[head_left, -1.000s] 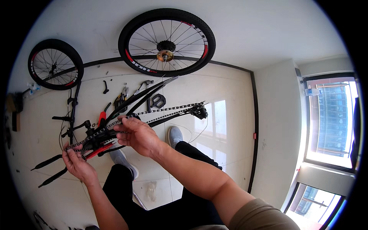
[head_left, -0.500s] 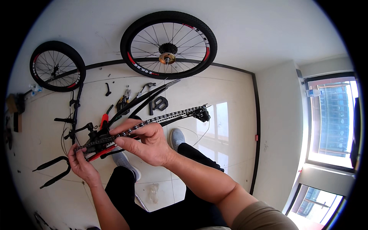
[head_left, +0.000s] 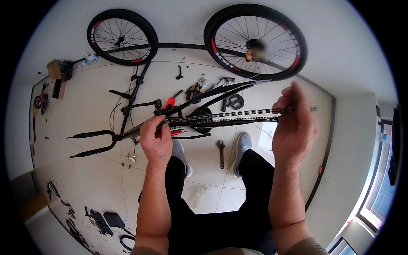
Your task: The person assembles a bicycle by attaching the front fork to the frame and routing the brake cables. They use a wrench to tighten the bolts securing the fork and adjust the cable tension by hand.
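A bicycle chain (head_left: 240, 113) runs in two strands along the black bicycle frame (head_left: 221, 90), nearly level across my view. My left hand (head_left: 155, 138) is closed at the chain's left end, fingertips pinched beside the crank (head_left: 159, 104). Red parts of the frame show just below those fingers. At the chain's right end, my right hand (head_left: 295, 127) has its fingers bent round the links, slightly blurred. A short bit of chain or metal shows past that hand. The palm hides the rear derailleur area. The black fork (head_left: 91, 135) points left.
Two wheels, a smaller-looking one (head_left: 122, 37) and one with a cassette (head_left: 255, 42), lean at the far wall. On the floor lie an adjustable wrench (head_left: 221, 154), a hammer (head_left: 222, 83), a pedal (head_left: 235, 101), a red-handled tool (head_left: 169, 103) and a clear plastic bag (head_left: 199, 196).
My right hand has gone from the chain's middle to its right end. My left hand stays by the crank. The view has turned left, and the frame now lies more level.
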The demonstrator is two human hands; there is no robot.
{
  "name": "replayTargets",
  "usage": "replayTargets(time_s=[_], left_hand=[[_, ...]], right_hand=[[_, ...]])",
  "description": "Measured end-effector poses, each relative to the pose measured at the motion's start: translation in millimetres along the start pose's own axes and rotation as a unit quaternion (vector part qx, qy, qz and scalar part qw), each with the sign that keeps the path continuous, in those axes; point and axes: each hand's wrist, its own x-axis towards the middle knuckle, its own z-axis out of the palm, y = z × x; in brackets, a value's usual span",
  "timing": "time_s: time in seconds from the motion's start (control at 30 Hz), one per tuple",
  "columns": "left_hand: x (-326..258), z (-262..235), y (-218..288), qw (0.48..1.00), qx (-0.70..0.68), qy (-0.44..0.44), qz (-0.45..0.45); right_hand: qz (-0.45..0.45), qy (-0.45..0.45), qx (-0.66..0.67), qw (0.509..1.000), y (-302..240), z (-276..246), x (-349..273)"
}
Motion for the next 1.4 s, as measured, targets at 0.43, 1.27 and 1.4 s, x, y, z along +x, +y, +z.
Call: replayTargets(time_s=[0.43, 1.27, 1.4], left_hand=[[-2.4, 0.7, 10.8, 0.996, -0.036, -0.059, -0.059], [2.8, -4.2, -6.1, 0.994, -0.04, -0.024, -0.1], [4.0, -5.4, -8.6, 0.994, -0.017, -0.002, -0.108]], right_hand=[[0.003, 0.094, -0.075, 0.993, -10.3, -16.6, 8.4], [-0.036, 0.201, -0.183, 0.962, -7.8, -33.0, 18.2], [-0.033, 0.193, -0.18, 0.964, -7.3, -37.4, 19.1]])
